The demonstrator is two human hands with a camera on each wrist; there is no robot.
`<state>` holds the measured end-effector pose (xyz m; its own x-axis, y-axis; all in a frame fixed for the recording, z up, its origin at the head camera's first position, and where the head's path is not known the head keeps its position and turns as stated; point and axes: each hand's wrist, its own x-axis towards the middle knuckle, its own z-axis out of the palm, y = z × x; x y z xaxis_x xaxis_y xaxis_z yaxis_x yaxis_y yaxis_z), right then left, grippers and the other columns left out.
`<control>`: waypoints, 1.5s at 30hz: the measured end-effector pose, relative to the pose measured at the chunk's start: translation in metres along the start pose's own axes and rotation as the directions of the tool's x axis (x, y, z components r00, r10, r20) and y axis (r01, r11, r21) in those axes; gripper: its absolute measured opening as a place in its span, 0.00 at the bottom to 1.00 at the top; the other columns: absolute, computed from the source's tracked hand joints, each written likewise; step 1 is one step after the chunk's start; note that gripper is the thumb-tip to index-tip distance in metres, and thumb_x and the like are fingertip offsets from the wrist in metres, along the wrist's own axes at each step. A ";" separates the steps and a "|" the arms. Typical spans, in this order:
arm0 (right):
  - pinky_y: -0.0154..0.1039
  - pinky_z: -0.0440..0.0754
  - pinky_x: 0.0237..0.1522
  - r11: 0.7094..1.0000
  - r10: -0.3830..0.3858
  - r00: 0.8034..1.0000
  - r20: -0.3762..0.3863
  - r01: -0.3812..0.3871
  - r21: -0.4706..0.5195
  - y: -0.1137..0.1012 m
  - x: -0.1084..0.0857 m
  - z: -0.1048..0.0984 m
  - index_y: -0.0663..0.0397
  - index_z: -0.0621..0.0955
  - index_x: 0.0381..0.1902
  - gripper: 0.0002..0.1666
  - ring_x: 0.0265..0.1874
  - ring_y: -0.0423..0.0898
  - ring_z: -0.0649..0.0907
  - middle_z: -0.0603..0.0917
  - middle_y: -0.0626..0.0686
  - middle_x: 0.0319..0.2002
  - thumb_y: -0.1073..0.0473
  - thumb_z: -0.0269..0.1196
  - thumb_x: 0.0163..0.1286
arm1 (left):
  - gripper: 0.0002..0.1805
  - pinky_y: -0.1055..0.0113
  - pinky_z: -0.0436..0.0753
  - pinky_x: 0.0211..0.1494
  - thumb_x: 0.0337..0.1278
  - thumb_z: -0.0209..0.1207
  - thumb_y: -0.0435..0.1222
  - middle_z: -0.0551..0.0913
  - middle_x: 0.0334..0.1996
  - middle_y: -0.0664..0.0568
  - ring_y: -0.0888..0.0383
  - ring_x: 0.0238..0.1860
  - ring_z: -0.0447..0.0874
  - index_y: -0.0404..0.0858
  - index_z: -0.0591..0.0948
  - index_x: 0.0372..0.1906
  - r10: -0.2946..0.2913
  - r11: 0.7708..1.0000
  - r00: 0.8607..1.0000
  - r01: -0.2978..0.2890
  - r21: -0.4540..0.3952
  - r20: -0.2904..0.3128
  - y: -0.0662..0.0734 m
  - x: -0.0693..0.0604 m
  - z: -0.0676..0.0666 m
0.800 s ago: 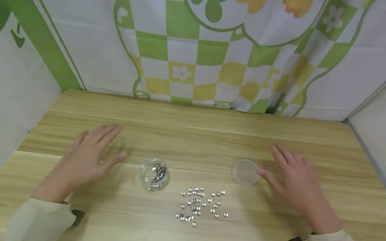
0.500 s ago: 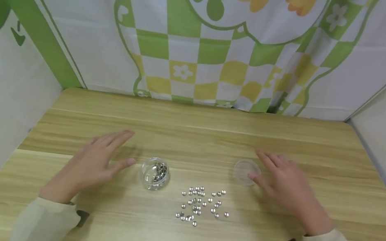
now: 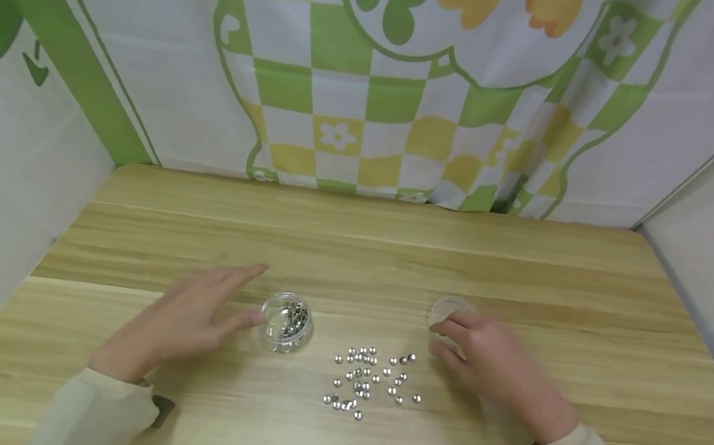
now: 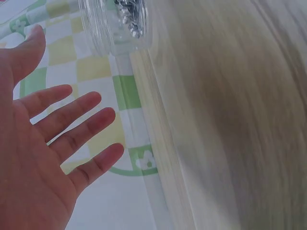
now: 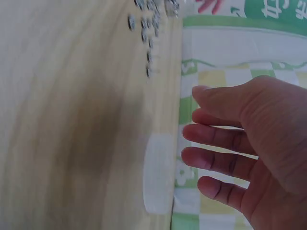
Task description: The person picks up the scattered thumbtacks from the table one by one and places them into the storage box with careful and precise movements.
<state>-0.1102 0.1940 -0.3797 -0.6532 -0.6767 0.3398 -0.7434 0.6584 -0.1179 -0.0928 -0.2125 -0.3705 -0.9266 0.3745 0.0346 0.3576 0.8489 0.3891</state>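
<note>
Jar, head view: A clear round jar stands upright and uncovered on the wooden worktop, left of centre, with shiny silver beads inside.
Loose beads, head view: More silver beads lie scattered between jar and lid, towards the person.
Lid, head view: A see-through round lid lies to the right, partly covered by the right hand.
Hands, head view: The left hand reaches with extended fingers, thumb tip just beside the jar; whether it touches, I cannot tell. The right hand bends over the lid's near edge.
Left palm, left wrist view: Fingers spread, thumb wide apart; the grip has hold of nothing, and the jar appears beyond it.
Right fingers, right wrist view: Loosely bent, thumb leaning in, the grip holding nothing; the lid rests on the worktop, apart from the fingertips.
Handling, my judgement: The jar seems light, stiff and rather slippery, best held around its outer wall, kept level. The thin lid suits a pinch at opposite edges. Beads look hard and slick, so pinch singly.
</note>
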 end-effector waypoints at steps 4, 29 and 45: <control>0.36 0.86 0.35 0.999 -0.032 0.998 0.055 0.031 0.030 -0.008 0.003 0.008 0.54 0.86 0.38 0.10 0.32 0.41 0.85 0.86 0.48 0.34 0.58 0.70 0.59 | 0.43 0.37 0.65 0.70 0.59 0.53 0.64 0.70 0.69 0.42 0.38 0.68 0.68 0.46 0.61 0.74 0.015 1.000 1.000 -0.014 -0.024 0.017 0.002 0.000 0.002; 0.32 0.83 0.29 0.999 0.039 0.988 0.150 -0.039 -0.004 -0.025 0.010 0.024 0.48 0.84 0.25 0.05 0.24 0.38 0.82 0.84 0.43 0.25 0.61 0.68 0.61 | 0.51 0.42 0.73 0.67 0.40 0.70 0.59 0.76 0.63 0.39 0.40 0.63 0.76 0.36 0.68 0.68 0.083 0.996 0.995 -0.084 0.002 0.051 0.012 0.010 0.021; 0.30 0.84 0.31 0.998 0.051 0.981 0.188 -0.055 0.016 -0.025 0.013 0.021 0.47 0.85 0.27 0.04 0.25 0.36 0.82 0.85 0.43 0.26 0.60 0.68 0.61 | 0.44 0.43 0.74 0.66 0.47 0.69 0.54 0.77 0.62 0.38 0.41 0.62 0.77 0.35 0.70 0.66 0.045 0.999 0.996 -0.042 -0.033 0.071 0.016 0.012 0.023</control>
<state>-0.1026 0.1619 -0.3921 -0.7056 -0.6921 0.1523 -0.7086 0.6892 -0.1512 -0.0956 -0.1858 -0.3846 -0.8991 0.4376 -0.0139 0.3925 0.8197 0.4172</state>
